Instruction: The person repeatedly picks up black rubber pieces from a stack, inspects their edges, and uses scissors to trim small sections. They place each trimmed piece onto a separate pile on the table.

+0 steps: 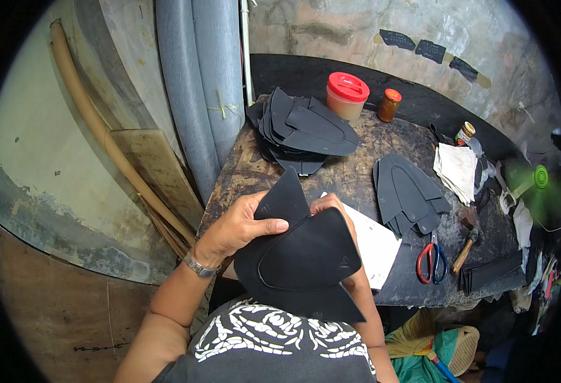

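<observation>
Black leather cut pieces [302, 255], fanned and overlapping, are held above the near edge of the surface [357, 172]. The left hand [239, 226] grips them, thumb pressed on top. The right hand [338, 214] is mostly hidden behind the pieces, only fingertips showing at their upper edge, grasping too. A white sheet [376, 242] is partly covered behind them.

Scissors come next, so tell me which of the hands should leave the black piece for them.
Probably the right hand: the scissors lie on its side of the table. The left hand pinches the black piece from the far side.
</observation>
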A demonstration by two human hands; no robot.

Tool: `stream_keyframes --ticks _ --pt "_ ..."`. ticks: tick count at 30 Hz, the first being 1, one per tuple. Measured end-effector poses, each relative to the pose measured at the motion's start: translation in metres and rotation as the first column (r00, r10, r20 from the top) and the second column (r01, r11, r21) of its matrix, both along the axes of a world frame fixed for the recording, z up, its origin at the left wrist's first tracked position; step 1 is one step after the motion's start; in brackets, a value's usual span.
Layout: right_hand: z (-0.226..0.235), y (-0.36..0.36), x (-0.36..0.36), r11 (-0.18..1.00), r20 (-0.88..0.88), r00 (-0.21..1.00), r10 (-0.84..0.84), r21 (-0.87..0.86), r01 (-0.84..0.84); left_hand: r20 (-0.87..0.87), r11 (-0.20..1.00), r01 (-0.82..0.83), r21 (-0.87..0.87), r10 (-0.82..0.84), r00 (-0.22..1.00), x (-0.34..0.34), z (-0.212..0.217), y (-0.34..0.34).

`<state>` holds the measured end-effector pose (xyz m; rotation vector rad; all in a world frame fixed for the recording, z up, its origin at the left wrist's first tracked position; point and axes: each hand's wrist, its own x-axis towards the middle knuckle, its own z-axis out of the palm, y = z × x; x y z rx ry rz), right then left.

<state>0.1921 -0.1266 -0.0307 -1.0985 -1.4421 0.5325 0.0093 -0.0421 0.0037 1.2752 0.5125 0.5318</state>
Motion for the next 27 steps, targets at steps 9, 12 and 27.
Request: stream_keyframes --ticks 9,12,27 --pt "-0.004 -0.001 0.005 0.992 -0.111 0.986 0.125 0.016 -0.124 -0.015 1.0 0.004 -0.014 -0.005 1.0 0.001 -0.004 0.002" --pt "-0.01 0.003 0.009 1.0 0.073 0.997 -0.011 -0.013 0.012 -0.005 1.0 0.003 -0.007 -0.003 1.0 0.0 0.001 0.0" --pt "0.023 -0.011 -0.031 0.974 -0.489 0.847 0.208 0.022 -0.226 0.63 0.874 0.422 -0.242 -0.19 0.753 0.016 -0.057 0.006"
